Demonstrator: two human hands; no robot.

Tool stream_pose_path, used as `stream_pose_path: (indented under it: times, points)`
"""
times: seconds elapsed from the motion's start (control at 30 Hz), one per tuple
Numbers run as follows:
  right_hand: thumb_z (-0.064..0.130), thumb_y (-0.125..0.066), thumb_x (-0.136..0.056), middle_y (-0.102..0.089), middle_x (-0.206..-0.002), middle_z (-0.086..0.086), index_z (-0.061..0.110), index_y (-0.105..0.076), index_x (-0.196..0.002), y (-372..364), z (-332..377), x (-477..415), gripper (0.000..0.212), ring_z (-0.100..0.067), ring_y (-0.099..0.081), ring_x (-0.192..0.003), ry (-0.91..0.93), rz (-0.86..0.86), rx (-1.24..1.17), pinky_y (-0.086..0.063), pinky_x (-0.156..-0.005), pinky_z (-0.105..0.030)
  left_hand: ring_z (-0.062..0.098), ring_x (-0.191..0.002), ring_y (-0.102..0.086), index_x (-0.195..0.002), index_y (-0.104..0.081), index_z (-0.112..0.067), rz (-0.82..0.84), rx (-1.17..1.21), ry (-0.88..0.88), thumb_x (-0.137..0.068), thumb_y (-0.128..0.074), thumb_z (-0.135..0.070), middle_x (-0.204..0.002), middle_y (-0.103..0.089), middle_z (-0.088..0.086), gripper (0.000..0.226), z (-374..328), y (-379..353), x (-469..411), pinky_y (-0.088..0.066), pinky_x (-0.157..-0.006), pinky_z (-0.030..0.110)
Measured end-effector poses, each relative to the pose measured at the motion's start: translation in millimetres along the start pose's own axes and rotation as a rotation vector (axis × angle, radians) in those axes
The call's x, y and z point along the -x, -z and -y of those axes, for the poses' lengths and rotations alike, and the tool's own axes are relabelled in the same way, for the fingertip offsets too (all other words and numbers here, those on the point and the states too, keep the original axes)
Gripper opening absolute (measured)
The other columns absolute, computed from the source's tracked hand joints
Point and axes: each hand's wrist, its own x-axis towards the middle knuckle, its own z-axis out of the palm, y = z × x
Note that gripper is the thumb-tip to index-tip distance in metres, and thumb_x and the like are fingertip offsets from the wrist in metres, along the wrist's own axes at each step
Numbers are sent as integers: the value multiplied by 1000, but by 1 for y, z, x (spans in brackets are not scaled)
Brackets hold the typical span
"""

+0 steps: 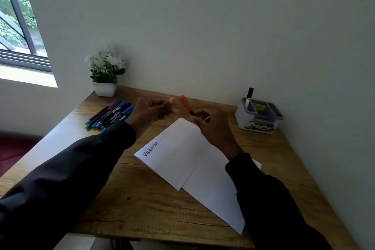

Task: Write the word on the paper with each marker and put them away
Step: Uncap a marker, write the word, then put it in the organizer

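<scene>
- At the far left of the wooden worktop (142, 205), a loose bunch of markers (109, 114) lies side by side, caps in blue, green and red, near a white pot of white flowers (105, 73) set against the wall.
- Just right of that bunch, the left hand (154, 110) is raised above the worktop in a dark sleeve, its grip curled with thumb and fingertips drawn close together; whether it pinches anything cannot be told.
- A small gap to its right, a red-capped marker (186, 105) points up and to the left, blurred, its dark barrel end pinched in the grip of the right hand (213, 126).
- Below both hands, the white paper (182, 160) lies at an angle on the worktop, folded or overlapped, with one word handwritten in black near its left corner; the right forearm crosses over its right part.
- At the far right, near the wall, a grey and white organiser (258, 116) with several compartments holds one black-capped marker (249, 96) standing upright in its left compartment.
</scene>
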Motion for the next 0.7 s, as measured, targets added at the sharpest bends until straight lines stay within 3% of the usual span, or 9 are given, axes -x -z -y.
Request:
stream_pose_path:
  times: [0.17, 0.3, 0.43, 0.57, 0.7]
  points:
    - [13, -75, -90, -70, -81, 7, 13, -74, -100, 14, -9, -5, 10, -2, -66, -73, -60, -105, -54, -51, -64, -10, 14, -79, -68, -103, -74, -7, -42, 6, 75, -82, -70, -35, -97, -75, 14, 35, 19, 13, -4, -55, -68, 16]
    - [11, -78, -87, -71, -77, 7, 16, -72, -88, 33, -20, -12, 8, -5, -70, -70, -154, -210, -166, -60, -66, -23, 14, -77, -68, -106, -73, -3, -43, 1, 154, -86, -69, -32, -93, -75, 11, 35, 35, 9, -13, -56, -68, 18]
    - [11, -77, -89, -71, -78, 4, 17, -69, -83, 61, -31, -20, 11, -1, -68, -68, -209, -356, -202, -56, -64, -16, 18, -79, -66, -102, -73, -5, -36, 27, 206, -73, -71, -34, -101, -73, 19, 41, 44, 6, -26, -57, -74, 26]
    - [12, -79, -87, -72, -79, -1, 9, -74, -89, 90, -51, -38, 6, -9, -69, -69, -237, -437, -104, -55, -64, -19, 7, -70, -70, -120, -62, 9, -37, 24, 199, -95, -61, -13, -110, -68, 24, 32, 60, 8, -38, -58, -64, 19]
    - [19, -81, -85, -72, -80, -1, 6, -77, -89, 116, -69, -57, 14, -12, -70, -72, -299, -546, 26, -60, -68, -25, 8, -76, -72, -126, -56, 11, -43, 9, 204, -97, -59, -12, -124, -60, 33, 37, 70, 13, -43, -57, -67, 20]
